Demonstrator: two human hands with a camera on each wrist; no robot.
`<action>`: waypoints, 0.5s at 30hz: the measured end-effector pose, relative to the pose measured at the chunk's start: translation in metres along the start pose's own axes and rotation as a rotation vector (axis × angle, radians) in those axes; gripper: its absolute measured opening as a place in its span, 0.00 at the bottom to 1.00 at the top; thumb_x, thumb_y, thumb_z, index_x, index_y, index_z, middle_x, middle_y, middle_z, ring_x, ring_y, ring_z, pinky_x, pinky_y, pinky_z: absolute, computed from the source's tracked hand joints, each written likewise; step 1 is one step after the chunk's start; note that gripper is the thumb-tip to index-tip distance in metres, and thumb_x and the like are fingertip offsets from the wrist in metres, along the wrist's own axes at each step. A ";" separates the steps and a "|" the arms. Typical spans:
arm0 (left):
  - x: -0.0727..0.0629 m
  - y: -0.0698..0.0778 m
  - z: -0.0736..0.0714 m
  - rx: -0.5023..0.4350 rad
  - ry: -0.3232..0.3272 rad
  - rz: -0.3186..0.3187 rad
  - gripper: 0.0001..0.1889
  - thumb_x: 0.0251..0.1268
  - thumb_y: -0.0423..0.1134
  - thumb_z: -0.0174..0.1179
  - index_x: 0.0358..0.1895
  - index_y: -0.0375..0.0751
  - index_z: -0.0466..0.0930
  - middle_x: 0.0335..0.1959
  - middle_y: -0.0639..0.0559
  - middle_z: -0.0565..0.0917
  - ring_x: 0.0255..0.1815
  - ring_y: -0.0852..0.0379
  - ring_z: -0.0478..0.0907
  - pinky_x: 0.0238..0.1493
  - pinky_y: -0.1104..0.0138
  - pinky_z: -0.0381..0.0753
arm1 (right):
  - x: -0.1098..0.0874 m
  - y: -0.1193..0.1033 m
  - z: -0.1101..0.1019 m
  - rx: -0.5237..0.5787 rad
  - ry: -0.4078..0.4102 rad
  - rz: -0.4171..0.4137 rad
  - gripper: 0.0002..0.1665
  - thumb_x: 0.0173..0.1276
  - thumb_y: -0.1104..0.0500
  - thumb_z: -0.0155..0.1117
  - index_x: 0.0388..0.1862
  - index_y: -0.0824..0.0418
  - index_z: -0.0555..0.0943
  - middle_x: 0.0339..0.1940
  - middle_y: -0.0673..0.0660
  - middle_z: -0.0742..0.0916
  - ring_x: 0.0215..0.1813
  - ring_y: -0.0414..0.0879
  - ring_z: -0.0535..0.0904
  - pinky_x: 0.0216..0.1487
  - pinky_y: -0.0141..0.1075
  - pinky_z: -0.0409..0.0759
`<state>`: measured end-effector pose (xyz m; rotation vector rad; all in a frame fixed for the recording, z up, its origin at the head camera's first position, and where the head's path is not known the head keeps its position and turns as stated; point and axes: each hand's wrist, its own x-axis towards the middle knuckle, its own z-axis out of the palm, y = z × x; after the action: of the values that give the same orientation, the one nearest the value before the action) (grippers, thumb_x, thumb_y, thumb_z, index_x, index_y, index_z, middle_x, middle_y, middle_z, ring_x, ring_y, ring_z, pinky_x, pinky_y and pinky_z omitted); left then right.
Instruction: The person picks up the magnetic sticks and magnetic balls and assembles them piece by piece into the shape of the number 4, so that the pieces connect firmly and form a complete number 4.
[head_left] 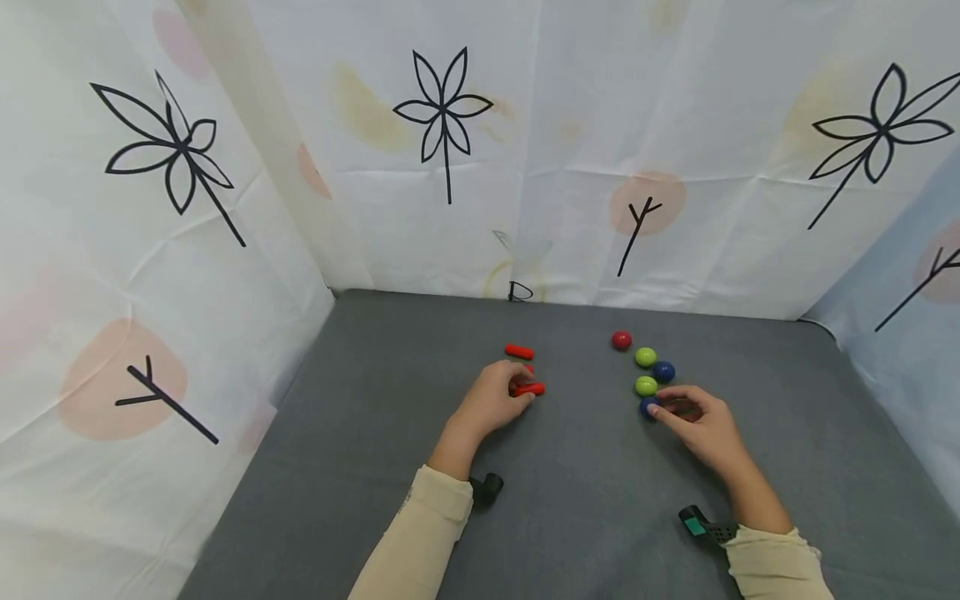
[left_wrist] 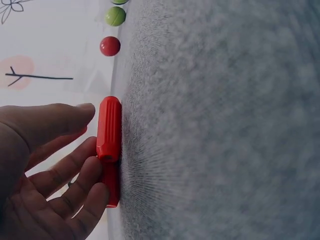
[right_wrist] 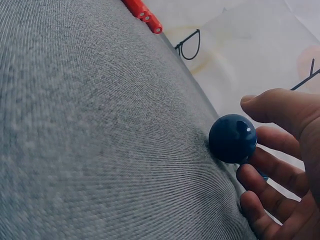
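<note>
Three short red ribbed cylinders lie in a column left of centre in the head view: the far one (head_left: 519, 352), a middle one mostly hidden by my hand, and the near one (head_left: 530, 389). My left hand (head_left: 492, 398) is at the near red cylinder (left_wrist: 109, 129); its fingers are loosely bent behind the piece and the thumb stands apart from it. To the right, my right hand (head_left: 703, 425) is beside a glossy blue ball (right_wrist: 232, 139), fingers loosely curved and thumb apart. Whether the fingertips touch either piece, I cannot tell.
Beyond the right hand lie a red ball (head_left: 621, 340), two green balls (head_left: 646, 357) and another blue ball (head_left: 663, 372). The grey cloth-covered table (head_left: 585, 483) meets a white patterned curtain (head_left: 540, 233) at the back and sides. Both wrists carry dark straps.
</note>
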<state>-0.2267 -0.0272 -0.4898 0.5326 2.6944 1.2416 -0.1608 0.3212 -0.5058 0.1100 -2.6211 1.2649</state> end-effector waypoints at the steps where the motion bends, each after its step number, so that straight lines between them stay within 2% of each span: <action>1: 0.000 0.000 0.000 0.007 -0.002 -0.004 0.16 0.73 0.37 0.70 0.61 0.44 0.86 0.56 0.52 0.87 0.53 0.55 0.82 0.58 0.60 0.83 | 0.000 0.000 0.000 0.001 -0.001 0.002 0.15 0.71 0.61 0.75 0.53 0.65 0.86 0.49 0.65 0.88 0.42 0.23 0.79 0.39 0.23 0.79; 8: 0.000 0.003 0.000 0.051 -0.008 -0.017 0.16 0.73 0.36 0.69 0.60 0.43 0.87 0.57 0.51 0.86 0.54 0.54 0.82 0.58 0.59 0.83 | 0.001 0.003 -0.001 -0.017 -0.002 0.015 0.17 0.69 0.60 0.77 0.53 0.64 0.86 0.47 0.63 0.88 0.42 0.28 0.79 0.39 0.23 0.79; 15: 0.000 0.007 -0.003 0.080 -0.025 -0.027 0.14 0.73 0.33 0.68 0.59 0.39 0.88 0.59 0.49 0.86 0.55 0.52 0.83 0.58 0.58 0.84 | 0.001 0.004 -0.001 -0.018 -0.009 0.013 0.18 0.67 0.61 0.79 0.54 0.65 0.86 0.45 0.62 0.87 0.40 0.28 0.79 0.39 0.22 0.78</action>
<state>-0.2251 -0.0250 -0.4826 0.5163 2.7301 1.1174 -0.1620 0.3240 -0.5080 0.0957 -2.6446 1.2479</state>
